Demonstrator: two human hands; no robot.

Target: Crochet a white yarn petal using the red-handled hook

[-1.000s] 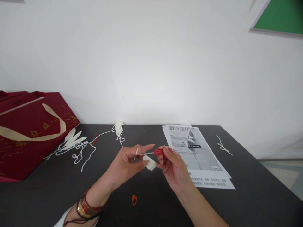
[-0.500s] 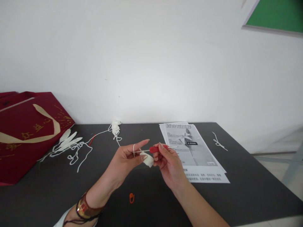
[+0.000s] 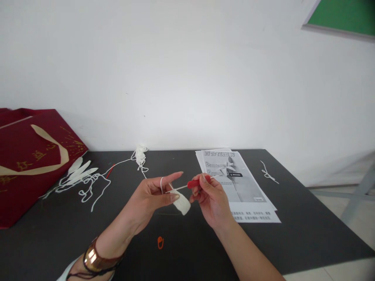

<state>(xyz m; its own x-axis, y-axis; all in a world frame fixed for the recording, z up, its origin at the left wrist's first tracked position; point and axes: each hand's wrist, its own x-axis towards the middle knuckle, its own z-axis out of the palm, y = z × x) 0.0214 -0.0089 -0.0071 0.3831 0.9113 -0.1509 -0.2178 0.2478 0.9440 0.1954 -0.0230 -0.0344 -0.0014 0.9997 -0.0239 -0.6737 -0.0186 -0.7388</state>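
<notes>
Between thumb and fingers, my left hand (image 3: 159, 193) pinches a small white crochet piece (image 3: 182, 203), which hangs tilted down to the right. White yarn loops round its raised index finger. My right hand (image 3: 212, 199) grips a crochet hook (image 3: 195, 183) by its red handle, and the thin metal shaft points left to the top of the crochet piece. Whether the hook tip sits inside a stitch I cannot tell. On the table below lies an orange stitch marker (image 3: 160, 242).
A white yarn bundle (image 3: 141, 156) lies near the wall. At left are white crocheted petals (image 3: 78, 171), a red stick-like thing (image 3: 110, 171) and a dark red bag (image 3: 32, 156). Printed sheets (image 3: 249, 187) and a tied yarn scrap (image 3: 268, 173) lie to the right on the black table (image 3: 304, 230).
The crochet piece has swung lower and shows more of its length. My right hand and the hook have shifted slightly right and up. The whole view has moved a little.
</notes>
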